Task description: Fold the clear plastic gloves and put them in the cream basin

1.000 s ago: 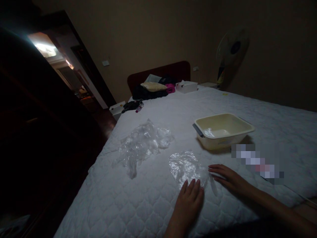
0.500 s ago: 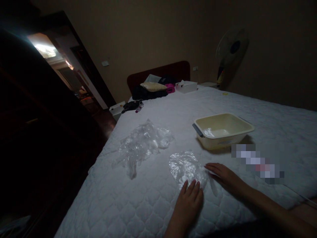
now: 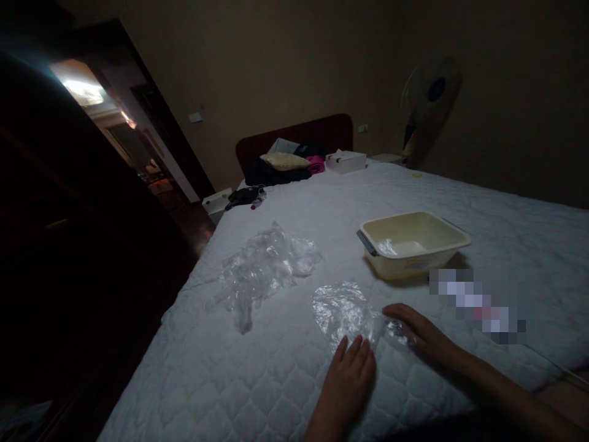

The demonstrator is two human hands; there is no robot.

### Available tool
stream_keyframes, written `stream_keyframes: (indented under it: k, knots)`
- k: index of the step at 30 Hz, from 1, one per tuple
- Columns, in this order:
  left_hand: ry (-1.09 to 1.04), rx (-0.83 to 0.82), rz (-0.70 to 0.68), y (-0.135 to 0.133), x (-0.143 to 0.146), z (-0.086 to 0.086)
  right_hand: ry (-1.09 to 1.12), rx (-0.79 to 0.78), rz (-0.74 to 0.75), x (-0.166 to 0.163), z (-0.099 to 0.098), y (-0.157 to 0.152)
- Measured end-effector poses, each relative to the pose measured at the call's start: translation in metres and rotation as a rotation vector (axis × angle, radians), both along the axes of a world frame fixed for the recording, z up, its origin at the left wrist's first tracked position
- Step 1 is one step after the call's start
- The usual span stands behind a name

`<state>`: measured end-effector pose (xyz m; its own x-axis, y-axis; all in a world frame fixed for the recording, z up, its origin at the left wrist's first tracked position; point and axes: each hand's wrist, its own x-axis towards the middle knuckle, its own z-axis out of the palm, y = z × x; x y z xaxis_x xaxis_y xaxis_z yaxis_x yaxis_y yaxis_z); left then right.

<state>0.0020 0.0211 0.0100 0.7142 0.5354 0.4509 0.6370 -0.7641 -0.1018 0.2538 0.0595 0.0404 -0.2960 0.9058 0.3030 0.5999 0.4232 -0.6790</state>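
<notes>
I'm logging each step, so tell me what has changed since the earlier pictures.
The right grip has edged slightly left, and the right end of the near plastic bag, flat before, is now bunched beneath it, perhaps held. The left grip still rests on the bag's near edge; the tub and the farther plastic heap stayed put.

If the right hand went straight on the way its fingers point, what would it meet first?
Most likely the spread-out clear plastic, just past the right hand; the crumpled plastic lies farther along. Its height above the bed is hard to judge.
</notes>
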Motion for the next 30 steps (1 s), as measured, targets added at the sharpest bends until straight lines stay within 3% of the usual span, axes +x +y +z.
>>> stream_keyframes:
  k: [20,25,30]
  knots:
    - [0.050,0.033,-0.011,-0.001,-0.002,0.003,0.084,0.005,0.184,-0.005,0.014,0.009]
    - [0.037,0.049,-0.006,0.000,-0.002,0.003,-0.011,-0.013,0.066,-0.014,0.020,0.013]
    - [0.030,0.060,-0.010,-0.001,-0.003,0.004,-0.112,0.026,-0.005,-0.015,0.014,0.016]
